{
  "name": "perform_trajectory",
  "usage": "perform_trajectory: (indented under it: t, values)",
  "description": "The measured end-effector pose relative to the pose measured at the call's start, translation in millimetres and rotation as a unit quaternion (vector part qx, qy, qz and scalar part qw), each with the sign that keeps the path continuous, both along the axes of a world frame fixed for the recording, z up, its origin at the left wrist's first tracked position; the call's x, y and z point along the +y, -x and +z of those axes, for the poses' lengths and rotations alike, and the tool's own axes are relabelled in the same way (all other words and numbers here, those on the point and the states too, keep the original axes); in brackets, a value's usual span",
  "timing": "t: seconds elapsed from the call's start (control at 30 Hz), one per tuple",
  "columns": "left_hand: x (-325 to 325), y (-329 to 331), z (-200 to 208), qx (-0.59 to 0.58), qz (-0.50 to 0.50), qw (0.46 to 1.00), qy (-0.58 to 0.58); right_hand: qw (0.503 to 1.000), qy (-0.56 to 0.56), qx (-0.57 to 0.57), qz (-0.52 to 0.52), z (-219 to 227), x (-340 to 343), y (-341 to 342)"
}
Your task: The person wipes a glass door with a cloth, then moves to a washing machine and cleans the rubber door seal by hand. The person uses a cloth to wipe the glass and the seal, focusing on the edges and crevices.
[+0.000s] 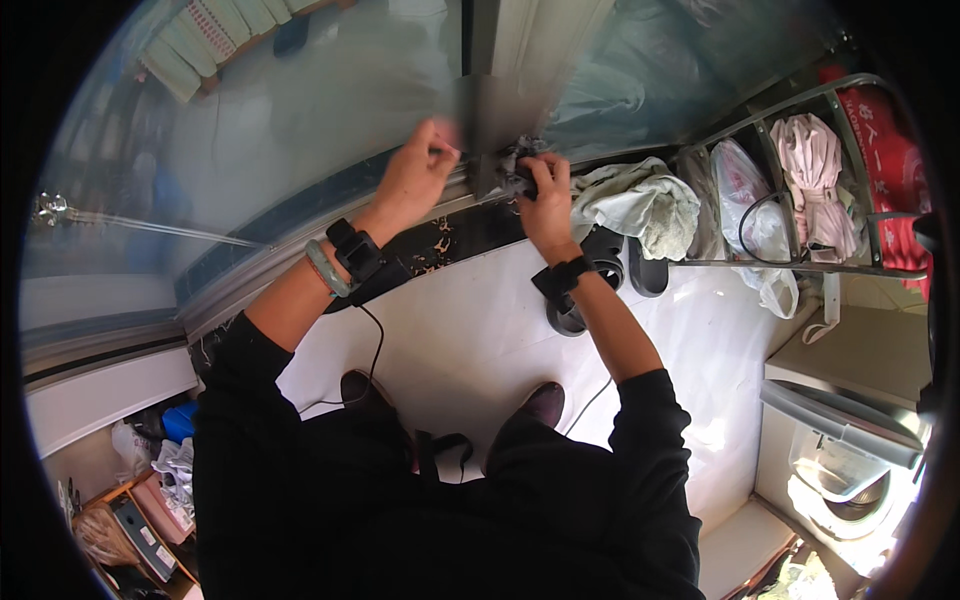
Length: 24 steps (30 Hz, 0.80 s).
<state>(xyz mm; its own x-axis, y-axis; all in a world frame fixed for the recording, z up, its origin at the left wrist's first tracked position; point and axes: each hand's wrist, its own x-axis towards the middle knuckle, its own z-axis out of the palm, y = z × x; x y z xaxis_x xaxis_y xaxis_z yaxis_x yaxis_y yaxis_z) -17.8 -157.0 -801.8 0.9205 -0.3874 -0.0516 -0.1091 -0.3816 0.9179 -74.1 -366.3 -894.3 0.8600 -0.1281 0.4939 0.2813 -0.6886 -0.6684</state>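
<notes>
My right hand (545, 195) grips a crumpled dark grey cloth (519, 165) against the bottom of the upright door frame (490, 120). To its left, my left hand (412, 175) is raised in front of the glass door panel (330, 95). Its thumb and fingers are curled together, and the tips are blurred by motion. Whether anything small sits in that pinch cannot be made out. Black straps with small devices circle both wrists, and a pale green bangle (326, 268) is on the left one.
Right of the cloth, a pale towel (640, 205) lies by black slippers (650, 268). A metal rack (790, 265) holds a folded pink umbrella (805, 180) and plastic bags. A lidded clear bin (840, 440) stands at lower right. Box-like items (145, 535) fill the lower left. Cables cross the floor.
</notes>
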Motion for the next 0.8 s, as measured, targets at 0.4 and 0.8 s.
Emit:
perform_trajectory:
  t: [0.4, 0.8]
  values:
    - [-23, 8, -108, -0.023, 0.182, 0.978, 0.095, 0.972, -0.211, 0.099, 0.039, -19, 63, 48]
    - [-70, 7, -181, 0.230, 0.235, 0.933, 0.148, 0.938, -0.264, 0.225, -0.005, -24, 45, 50]
